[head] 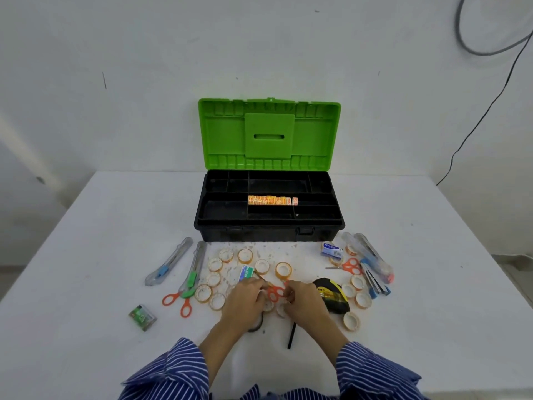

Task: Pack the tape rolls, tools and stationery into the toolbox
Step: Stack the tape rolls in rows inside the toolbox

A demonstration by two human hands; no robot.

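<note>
The toolbox stands open at the table's middle, green lid upright. A row of orange tape rolls lies in its tray. Loose tape rolls are scattered in front, with more at the right. My left hand and right hand are close together over a pair of orange scissors. The left fingers curl at the scissors' pivot. The right fingers curl round a small tape roll. Other rolls lie partly hidden under both hands.
Two utility knives, orange scissors and a green staple box lie left. A tape measure, black pen, blue staple box, small scissors and more knives lie right.
</note>
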